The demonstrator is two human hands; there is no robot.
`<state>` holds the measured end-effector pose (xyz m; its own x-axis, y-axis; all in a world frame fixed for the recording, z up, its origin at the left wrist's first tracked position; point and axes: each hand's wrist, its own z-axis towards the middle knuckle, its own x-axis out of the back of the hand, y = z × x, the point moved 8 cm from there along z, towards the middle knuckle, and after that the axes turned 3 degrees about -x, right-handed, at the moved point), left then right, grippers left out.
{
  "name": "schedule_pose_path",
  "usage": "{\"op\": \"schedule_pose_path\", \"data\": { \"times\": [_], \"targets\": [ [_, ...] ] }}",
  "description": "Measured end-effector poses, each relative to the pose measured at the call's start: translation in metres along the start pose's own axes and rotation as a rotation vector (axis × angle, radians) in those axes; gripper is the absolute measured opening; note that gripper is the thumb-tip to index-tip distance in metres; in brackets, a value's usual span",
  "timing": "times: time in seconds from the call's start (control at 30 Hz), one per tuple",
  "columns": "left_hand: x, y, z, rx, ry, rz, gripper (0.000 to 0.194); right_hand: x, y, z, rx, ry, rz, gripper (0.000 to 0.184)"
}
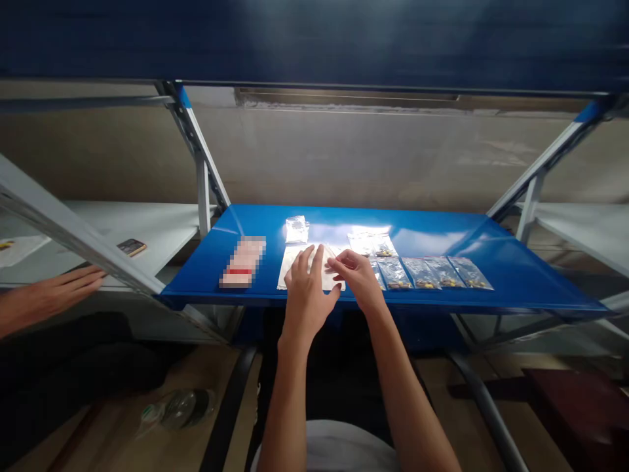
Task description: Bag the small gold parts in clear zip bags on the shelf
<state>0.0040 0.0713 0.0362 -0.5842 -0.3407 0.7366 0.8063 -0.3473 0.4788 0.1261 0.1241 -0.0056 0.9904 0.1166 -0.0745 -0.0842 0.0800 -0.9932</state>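
Observation:
A white sheet, perhaps paper (284,272), lies near the front edge of the blue shelf. My left hand (307,282) rests over it with fingers spread, covering much of it. Beside it, my right hand (362,278) has thumb and forefinger pinched together above the sheet's right part; what they hold, if anything, is too small to tell. Just right of that hand runs a row of clear zip bags (421,272) with small yellow and dark pieces inside. More clear bags (361,244) lie behind the row. Some flat clear bags (297,229) sit behind the sheet.
A blurred-out pinkish item (244,261) lies at the shelf's left. Slanted metal posts (206,157) flank the blue shelf (531,288), and another shelf hangs overhead. At far left, another person's hand (63,288) rests near a phone (132,247). A plastic bottle (184,410) is below.

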Motion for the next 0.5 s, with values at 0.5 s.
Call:
{"op": "schedule_pose_path", "data": {
  "times": [0.5],
  "targets": [
    [-0.013,-0.049,-0.003,0.133,0.025,-0.167,0.056,-0.015,0.003,0.008,0.092,-0.222,-0.368,0.035]
  ]
}}
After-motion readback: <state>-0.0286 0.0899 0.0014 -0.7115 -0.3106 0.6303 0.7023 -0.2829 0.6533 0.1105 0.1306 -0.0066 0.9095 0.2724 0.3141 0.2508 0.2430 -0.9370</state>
